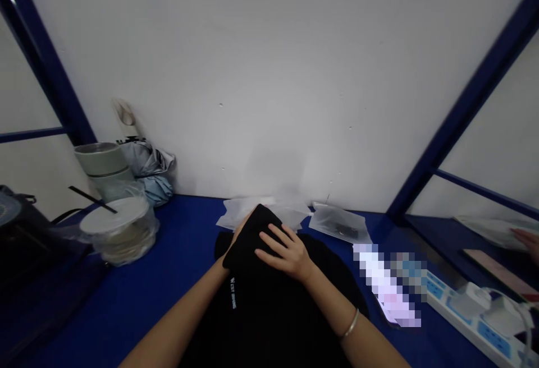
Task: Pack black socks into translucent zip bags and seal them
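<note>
A black garment (269,312) with small white lettering lies on the blue table (168,267) in front of me. Its far end is folded into a thick flap (252,236). My left hand (236,239) is mostly hidden under that flap and grips its left edge. Resting flat on top of the flap is my right hand (286,253), fingers spread, a thin bracelet on its wrist. Clear plastic bags (337,223) lie just beyond the garment, against the wall.
At the left stand a lidded bowl in a plastic bag (120,230), a grey-green container (105,169), a folded umbrella (151,169) and a dark bag (25,233). A white power strip (471,314) lies at right. Another person's hand (528,242) shows past the blue frame.
</note>
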`<action>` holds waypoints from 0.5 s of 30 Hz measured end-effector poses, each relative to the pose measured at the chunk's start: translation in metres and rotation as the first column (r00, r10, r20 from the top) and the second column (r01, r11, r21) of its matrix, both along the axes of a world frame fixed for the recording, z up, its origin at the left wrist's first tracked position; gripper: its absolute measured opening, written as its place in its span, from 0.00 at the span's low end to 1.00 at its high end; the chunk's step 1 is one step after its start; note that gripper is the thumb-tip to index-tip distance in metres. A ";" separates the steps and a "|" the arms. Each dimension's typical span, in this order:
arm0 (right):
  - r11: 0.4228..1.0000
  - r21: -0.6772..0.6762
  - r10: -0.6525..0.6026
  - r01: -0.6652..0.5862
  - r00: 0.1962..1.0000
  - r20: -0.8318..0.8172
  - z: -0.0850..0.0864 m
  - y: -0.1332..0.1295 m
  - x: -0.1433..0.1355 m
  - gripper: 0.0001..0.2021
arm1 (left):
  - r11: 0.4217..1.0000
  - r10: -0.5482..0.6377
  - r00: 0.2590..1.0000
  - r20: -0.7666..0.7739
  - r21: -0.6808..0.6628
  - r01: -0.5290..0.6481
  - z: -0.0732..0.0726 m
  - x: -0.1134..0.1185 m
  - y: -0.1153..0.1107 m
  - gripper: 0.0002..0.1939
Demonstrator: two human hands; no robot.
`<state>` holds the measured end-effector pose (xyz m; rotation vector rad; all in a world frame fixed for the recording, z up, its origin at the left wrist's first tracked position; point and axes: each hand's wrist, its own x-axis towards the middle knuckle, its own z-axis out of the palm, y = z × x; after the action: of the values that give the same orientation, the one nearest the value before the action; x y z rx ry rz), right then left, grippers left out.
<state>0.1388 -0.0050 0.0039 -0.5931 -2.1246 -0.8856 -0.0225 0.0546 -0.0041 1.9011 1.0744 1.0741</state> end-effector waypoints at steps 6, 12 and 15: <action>0.967 -0.221 -0.137 0.130 0.990 -0.017 -0.008 0.006 0.009 0.17 | 0.991 -0.009 0.999 0.047 0.134 0.002 -0.001 -0.003 0.003 0.24; 0.899 -0.278 -0.365 0.338 0.930 -0.051 -0.014 0.012 0.015 0.20 | 0.922 -0.069 0.998 -0.007 0.380 0.066 -0.004 0.004 -0.008 0.29; 0.865 -0.277 -0.454 0.419 0.888 -0.076 -0.018 0.015 0.015 0.20 | 0.887 -0.077 0.996 -0.038 0.454 0.086 -0.007 0.008 -0.009 0.37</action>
<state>0.1538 0.0095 -0.0138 -1.2743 -2.0204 -0.7816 -0.0143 0.0452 -0.0114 2.3024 0.7862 1.3506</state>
